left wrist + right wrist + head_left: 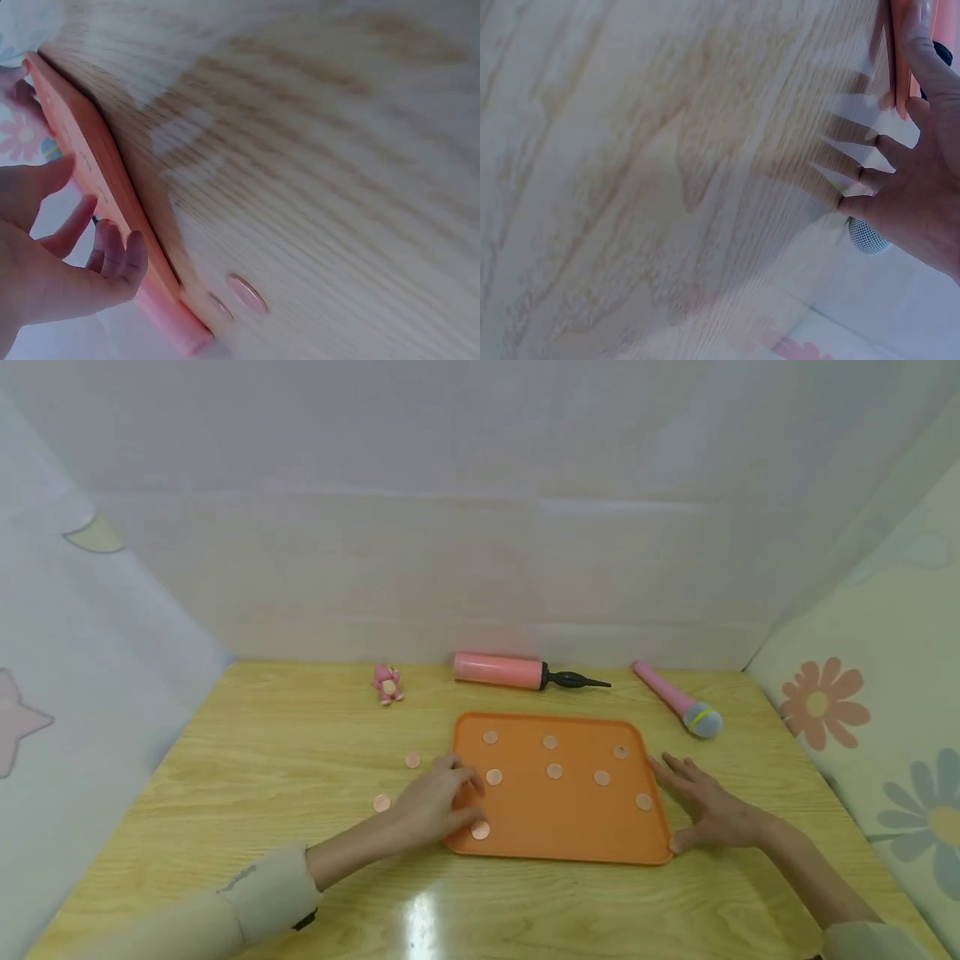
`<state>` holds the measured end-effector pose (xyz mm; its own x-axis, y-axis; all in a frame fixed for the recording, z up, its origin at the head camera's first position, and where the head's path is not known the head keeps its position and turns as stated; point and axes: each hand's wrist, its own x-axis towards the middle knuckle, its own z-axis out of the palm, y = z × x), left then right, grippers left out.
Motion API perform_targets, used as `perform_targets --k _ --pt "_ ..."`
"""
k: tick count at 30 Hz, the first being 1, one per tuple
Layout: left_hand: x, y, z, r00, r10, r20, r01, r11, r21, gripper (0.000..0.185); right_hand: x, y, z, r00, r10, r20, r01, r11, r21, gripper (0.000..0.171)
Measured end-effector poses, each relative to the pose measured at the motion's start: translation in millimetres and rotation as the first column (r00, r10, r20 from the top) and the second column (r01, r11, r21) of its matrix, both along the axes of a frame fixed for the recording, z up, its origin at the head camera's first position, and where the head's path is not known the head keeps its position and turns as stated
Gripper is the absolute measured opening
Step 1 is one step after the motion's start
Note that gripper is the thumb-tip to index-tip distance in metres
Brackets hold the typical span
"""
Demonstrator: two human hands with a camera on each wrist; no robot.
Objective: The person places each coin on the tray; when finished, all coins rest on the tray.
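Observation:
An orange tray (525,827) lies on the wooden table, with several copper-coloured coins (554,771) spread flat over it. My left hand (431,802) is over the tray's left edge, fingers loosely bent. One coin (480,831) lies by its thumb, in the tray's near left corner. Nothing shows between the fingers of the left hand (75,277) in the left wrist view. At the tray's right side, my right hand (716,810) has its fingers spread, the thumb touching the near right corner. Two more coins, one farther (412,761) and one nearer (382,803), lie on the table left of the tray.
Along the back of the table are a small pink toy figure (387,684), a pink hand pump (498,670) with a black nozzle, and a pink toy microphone (675,697) with a grey head. Pale cloth (465,527) hangs behind and at both sides.

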<state>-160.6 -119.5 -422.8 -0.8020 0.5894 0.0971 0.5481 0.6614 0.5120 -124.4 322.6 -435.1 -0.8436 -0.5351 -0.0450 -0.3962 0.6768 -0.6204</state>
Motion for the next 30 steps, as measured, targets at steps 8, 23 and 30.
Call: perform_targets --k 8,23,30 --pt "47.1 -91.6 -20.4 0.939 -0.065 -0.337 0.016 0.989 -0.146 0.044 -1.3 -3.4 0.1 1.0 0.0 -0.017 0.0 1.0 0.009 0.115" --pt "35.6 -149.6 -27.7 0.977 -0.09 -0.196 0.129 0.972 0.195 0.023 0.7 1.7 -3.6 1.0 0.004 0.002 -0.004 1.0 -0.022 0.112" --pt "14.4 -156.0 -10.5 0.991 -0.025 0.13 0.014 0.996 0.085 0.014 0.4 2.1 -1.4 1.0 0.003 -0.017 -0.003 1.0 0.002 0.114"
